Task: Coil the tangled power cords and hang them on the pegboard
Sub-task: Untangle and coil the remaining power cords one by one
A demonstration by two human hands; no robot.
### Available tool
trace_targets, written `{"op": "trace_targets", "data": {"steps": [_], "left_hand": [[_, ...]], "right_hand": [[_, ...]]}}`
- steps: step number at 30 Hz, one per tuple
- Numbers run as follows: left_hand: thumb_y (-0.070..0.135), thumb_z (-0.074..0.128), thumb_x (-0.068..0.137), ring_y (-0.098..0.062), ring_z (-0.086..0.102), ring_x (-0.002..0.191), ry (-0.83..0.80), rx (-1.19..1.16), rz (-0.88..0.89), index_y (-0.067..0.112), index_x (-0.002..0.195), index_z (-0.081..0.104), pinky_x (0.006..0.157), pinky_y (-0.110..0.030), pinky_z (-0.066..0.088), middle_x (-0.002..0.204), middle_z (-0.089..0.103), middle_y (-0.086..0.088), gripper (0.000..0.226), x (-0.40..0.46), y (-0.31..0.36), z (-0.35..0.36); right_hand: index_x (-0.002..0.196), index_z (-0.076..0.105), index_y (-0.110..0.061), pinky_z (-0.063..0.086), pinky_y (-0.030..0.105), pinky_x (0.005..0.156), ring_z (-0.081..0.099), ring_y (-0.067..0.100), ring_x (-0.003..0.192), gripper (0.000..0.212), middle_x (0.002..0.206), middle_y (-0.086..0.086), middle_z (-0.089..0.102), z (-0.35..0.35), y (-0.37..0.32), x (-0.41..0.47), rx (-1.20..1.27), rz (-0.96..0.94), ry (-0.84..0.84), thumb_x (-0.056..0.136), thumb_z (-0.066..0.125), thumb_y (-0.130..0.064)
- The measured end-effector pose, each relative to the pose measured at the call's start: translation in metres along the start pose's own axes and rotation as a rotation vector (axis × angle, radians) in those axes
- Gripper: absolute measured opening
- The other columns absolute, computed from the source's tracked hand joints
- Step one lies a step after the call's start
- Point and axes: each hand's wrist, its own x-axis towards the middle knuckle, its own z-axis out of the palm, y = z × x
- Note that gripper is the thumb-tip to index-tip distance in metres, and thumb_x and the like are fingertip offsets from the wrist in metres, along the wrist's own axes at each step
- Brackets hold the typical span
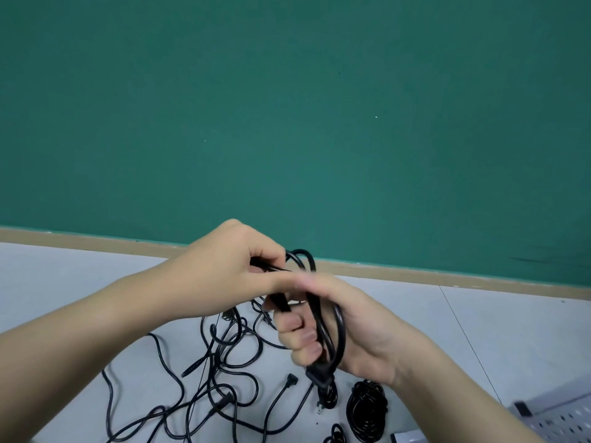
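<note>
While the right hand [323, 327] clenches the coiled cord [332, 318], the left hand [233, 266] pinches its loose strand.

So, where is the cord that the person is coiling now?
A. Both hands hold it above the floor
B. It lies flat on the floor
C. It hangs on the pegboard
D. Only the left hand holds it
A: the right hand grips the loops of the black cord while the left hand pinches a strand, above the tangled cords.
</note>
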Motion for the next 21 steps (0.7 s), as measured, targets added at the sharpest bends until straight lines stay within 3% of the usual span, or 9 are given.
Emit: {"op": "trace_targets", "data": {"steps": [2,7,10,12,14,18,21], "left_hand": [[0.082,0.063,0.07,-0.02,0.031,0.053,0.066,0.131,-0.014,0.027,0.07,0.053,0.051,-0.035,0.032,0.053,0.043,-0.002,0.057,-0.001,-0.004,-0.001],[0.094,0.064,0.055,-0.019,0.037,0.06,0.012,0.182,-0.06,0.033,0.087,0.05,0.054,-0.037,0.034,0.069,0.051,0.002,0.071,0.0,-0.012,-0.005],[0.086,0.062,0.069,-0.019,0.039,0.059,0.001,0.081,-0.041,0.031,0.087,0.057,0.056,-0.035,0.036,0.07,0.055,-0.002,0.058,0.002,-0.019,-0.005],[0.075,0.054,0.082,-0.013,0.034,0.057,0.078,0.004,-0.059,0.024,0.083,0.06,0.055,-0.032,0.031,0.062,0.047,-0.005,0.052,0.006,-0.027,-0.01],[0.071,0.047,0.087,-0.011,0.034,0.057,0.153,-0.001,-0.11,0.022,0.08,0.061,0.055,-0.032,0.031,0.06,0.038,0.004,0.051,0.008,-0.033,-0.018],[0.063,0.04,0.096,-0.019,0.039,0.06,0.159,-0.105,-0.222,0.026,0.081,0.064,0.06,-0.041,0.039,0.06,0.039,0.009,0.047,0.01,-0.039,-0.016],[0.037,0.035,0.112,-0.015,0.033,0.054,0.065,-0.276,-0.327,0.014,0.087,0.065,0.06,-0.037,0.036,0.056,0.036,0.012,0.045,0.013,-0.039,0.004]], "right_hand": [[0.102,0.059,-0.01,0.029,0.02,0.054,0.03,0.009,0.061,0.042,0.076,-0.002,0.038,-0.003,0.001,-0.002,-0.012,0.081,-0.045,0.071,0.074,-0.034],[0.099,0.057,-0.011,0.034,0.022,0.057,0.029,0.012,0.065,0.018,0.077,0.001,0.037,-0.001,0.005,0.0,0.018,0.22,-0.181,0.082,0.053,-0.012],[0.097,0.058,-0.012,0.035,0.02,0.056,0.034,0.009,0.061,0.01,0.073,-0.002,0.039,-0.006,0.001,-0.001,0.055,0.207,-0.225,0.093,0.049,-0.011],[0.098,0.06,-0.012,0.039,0.019,0.055,0.041,0.006,0.057,0.008,0.069,-0.004,0.041,-0.016,-0.006,-0.004,0.148,0.135,-0.263,0.099,0.053,-0.016],[0.099,0.061,-0.011,0.044,0.021,0.056,0.046,0.007,0.056,0.009,0.068,-0.003,0.044,-0.027,-0.014,-0.009,0.223,0.048,-0.253,0.1,0.058,-0.019],[0.093,0.065,-0.006,0.051,0.027,0.056,0.048,0.012,0.054,0.008,0.067,0.001,0.047,-0.028,-0.019,-0.008,0.373,-0.136,-0.016,0.096,0.061,-0.013],[0.093,0.064,-0.005,0.052,0.027,0.055,0.05,0.014,0.054,0.009,0.071,0.004,0.052,-0.026,-0.015,0.003,0.431,-0.3,0.263,0.095,0.058,-0.011]]}}
